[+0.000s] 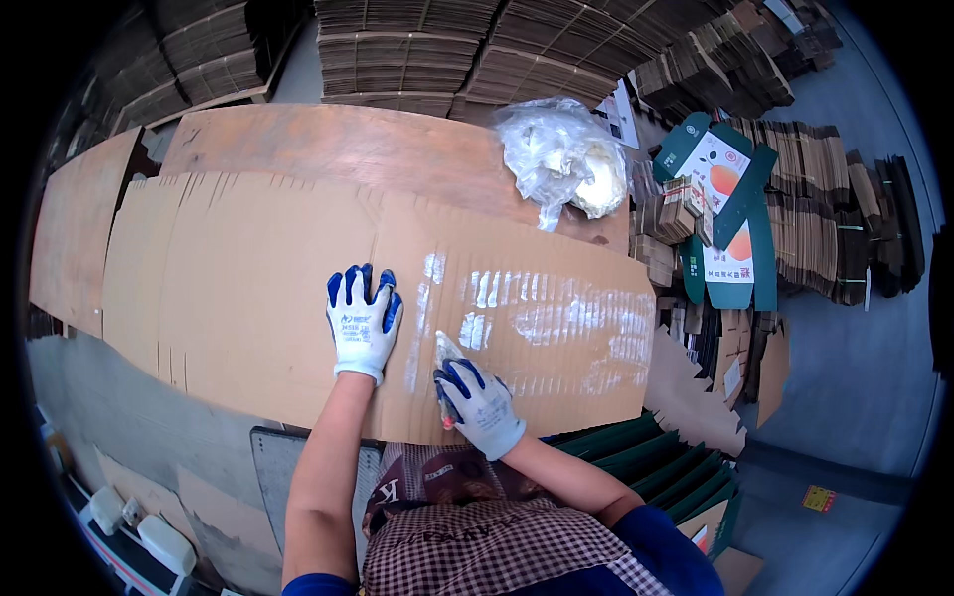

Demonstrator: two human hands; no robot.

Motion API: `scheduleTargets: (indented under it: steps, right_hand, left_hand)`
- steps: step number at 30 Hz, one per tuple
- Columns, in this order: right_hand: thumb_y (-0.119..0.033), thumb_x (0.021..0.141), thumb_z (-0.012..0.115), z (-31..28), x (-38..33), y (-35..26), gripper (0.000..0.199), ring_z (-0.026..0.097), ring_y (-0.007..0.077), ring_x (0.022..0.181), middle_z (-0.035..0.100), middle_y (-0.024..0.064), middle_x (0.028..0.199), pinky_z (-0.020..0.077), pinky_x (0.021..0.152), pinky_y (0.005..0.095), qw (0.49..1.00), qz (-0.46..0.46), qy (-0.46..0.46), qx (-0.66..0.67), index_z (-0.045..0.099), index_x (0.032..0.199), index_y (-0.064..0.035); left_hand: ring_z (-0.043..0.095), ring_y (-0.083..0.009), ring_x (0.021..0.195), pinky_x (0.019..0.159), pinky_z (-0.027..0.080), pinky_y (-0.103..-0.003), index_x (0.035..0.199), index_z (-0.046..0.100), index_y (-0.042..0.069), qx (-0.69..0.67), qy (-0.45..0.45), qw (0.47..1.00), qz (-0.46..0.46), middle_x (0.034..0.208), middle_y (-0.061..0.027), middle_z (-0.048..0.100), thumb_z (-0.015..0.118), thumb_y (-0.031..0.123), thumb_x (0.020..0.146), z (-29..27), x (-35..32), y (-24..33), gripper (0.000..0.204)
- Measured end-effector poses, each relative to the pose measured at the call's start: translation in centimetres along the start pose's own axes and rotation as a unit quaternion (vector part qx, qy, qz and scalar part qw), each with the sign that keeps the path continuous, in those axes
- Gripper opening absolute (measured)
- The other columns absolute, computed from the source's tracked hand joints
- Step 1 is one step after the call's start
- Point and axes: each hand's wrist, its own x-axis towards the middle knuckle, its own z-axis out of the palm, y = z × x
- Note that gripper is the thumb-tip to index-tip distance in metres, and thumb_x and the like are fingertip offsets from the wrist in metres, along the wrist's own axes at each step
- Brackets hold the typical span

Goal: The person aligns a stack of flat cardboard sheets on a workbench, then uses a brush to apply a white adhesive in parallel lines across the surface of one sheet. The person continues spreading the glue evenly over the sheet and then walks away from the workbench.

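A large flat sheet of brown corrugated cardboard [258, 278] lies across the table in front of me. My left hand [363, 318], in a white glove with blue fingertips, lies flat and spread on the sheet. My right hand [479, 402], gloved the same way, grips a small glue brush [446, 350] whose tip touches the cardboard near its front edge. White glue streaks [556, 313] run across the right part of the sheet.
A crumpled clear plastic bag [561, 154] sits at the table's back right. Stacks of folded cardboard [427, 50] stand behind. Green and white printed box blanks [725, 219] and more stacks lie to the right. Green flat blanks [656, 462] lean near my right elbow.
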Motion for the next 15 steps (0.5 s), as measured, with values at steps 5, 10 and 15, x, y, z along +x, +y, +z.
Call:
scheduleTargets:
  steps: [5,10,15]
  right_hand:
    - [-0.016,0.080,0.069,0.9,-1.4,7.5,0.045,0.064,0.0360,0.103,0.056,0.0174,0.135,0.0547,0.086,0.0448,0.974,0.221,-0.001,-0.038,0.060,0.123,-0.0072]
    - [-0.016,0.080,0.070,-1.1,-0.1,4.7,0.044,0.064,0.0365,0.106,0.058,0.0173,0.131,0.0541,0.088,0.0454,0.985,0.163,0.055,0.030,0.060,0.122,-0.0067]
    - [-0.016,0.079,0.069,2.3,2.4,2.9,0.048,0.063,0.0350,0.107,0.059,0.0129,0.130,0.0528,0.090,0.0434,0.997,-0.036,-0.024,-0.061,0.061,0.126,-0.0106]
  left_hand:
    - [0.049,-0.0376,0.125,0.112,0.031,-0.054,0.120,0.068,0.012,-0.004,0.003,1.000,-0.007,0.130,-0.0175,0.057,0.067,0.024,0.087,0.2,-0.3,-0.2,0.036]
    - [0.049,-0.0375,0.125,0.112,0.031,-0.053,0.120,0.068,0.012,0.004,0.001,1.000,-0.009,0.131,-0.0168,0.057,0.067,0.025,0.087,0.0,-0.3,-0.2,0.036]
    - [0.049,-0.0370,0.126,0.112,0.032,-0.053,0.119,0.069,0.013,0.015,0.001,1.000,-0.001,0.133,-0.0172,0.057,0.065,0.028,0.089,0.1,-0.1,0.2,0.034]
